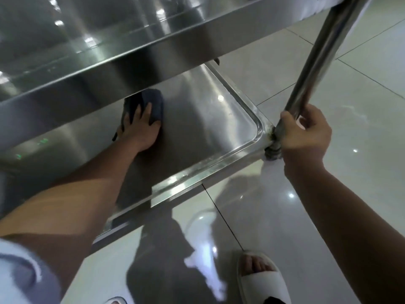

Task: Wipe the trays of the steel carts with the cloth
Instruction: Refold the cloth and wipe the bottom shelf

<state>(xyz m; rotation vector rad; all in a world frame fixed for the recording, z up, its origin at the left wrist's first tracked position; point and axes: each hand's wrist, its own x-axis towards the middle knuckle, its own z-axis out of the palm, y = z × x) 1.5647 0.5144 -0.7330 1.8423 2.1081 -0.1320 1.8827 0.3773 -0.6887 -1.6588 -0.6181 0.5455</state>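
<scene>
- A glossy pale-grey tiled floor (pixel 361 88) with dark grout lines mirrors ceiling lights and the person's shadow.
- A brushed stainless-steel cart stands on it; its upper tray (pixel 92 40) fills the top left of the view, and the lower steel tray (pixel 208 119), with a raised rounded rim, lies beneath it.
- A round steel upright post (pixel 324 53) rises from the lower tray's near right corner.
- The left hand (pixel 140 126) reaches under the upper tray, fingers spread flat and pressing a dark navy folded cloth (pixel 151 104) onto the lower tray's floor.
- The right hand (pixel 304 132) curls its fingers round the post's base, just above the corner joint.
- A white open-toed slipper (pixel 260 279) stands on the tiles near the bottom edge.
</scene>
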